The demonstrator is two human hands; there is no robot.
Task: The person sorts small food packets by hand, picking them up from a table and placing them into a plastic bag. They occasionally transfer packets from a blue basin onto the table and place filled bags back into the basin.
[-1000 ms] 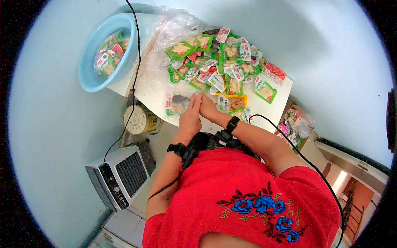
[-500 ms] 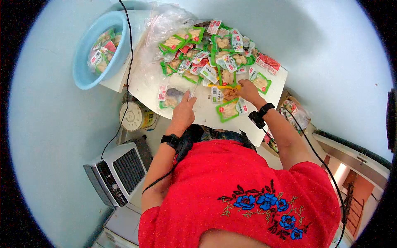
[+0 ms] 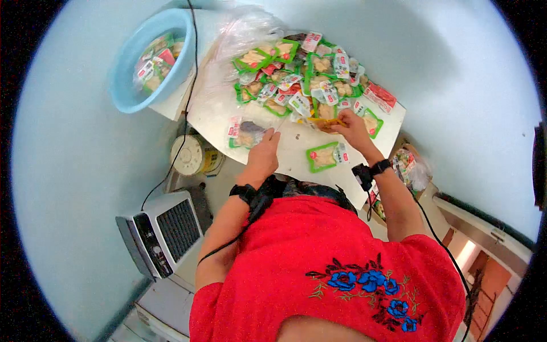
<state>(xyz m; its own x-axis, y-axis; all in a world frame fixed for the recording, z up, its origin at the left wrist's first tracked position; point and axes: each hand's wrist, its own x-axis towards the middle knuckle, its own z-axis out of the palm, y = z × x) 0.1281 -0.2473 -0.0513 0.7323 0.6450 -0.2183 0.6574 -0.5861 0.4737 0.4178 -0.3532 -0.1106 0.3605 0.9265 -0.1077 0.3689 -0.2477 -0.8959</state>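
Note:
My left hand [image 3: 264,156] pinches the edge of a clear plastic bag [image 3: 268,122] at the near left of the table. Inside the bag show a dark packet and a green-edged food packet [image 3: 242,138]. A yellow-edged food packet [image 3: 325,123] is gripped in my right hand [image 3: 355,134], tilted so that it appears nearly edge-on. One green-edged packet [image 3: 322,157] lies on the table between me and that hand. Beyond both hands spreads a pile of sealed food packets [image 3: 319,80], most with green edges, some red or white.
A light-blue basin [image 3: 122,91] holding packets stands at the back left. Crumpled plastic film [image 3: 245,25] lies beside the pile. A black cable [image 3: 195,62] hangs down on the left. Below are a white bucket [image 3: 187,155], an air cooler [image 3: 165,233] and, on the right, a box of packets [image 3: 411,165].
My right hand has tipped up the yellow-edged packet, which lay with its face showing before. My left hand keeps its hold on the bag. The whole view has shifted slightly.

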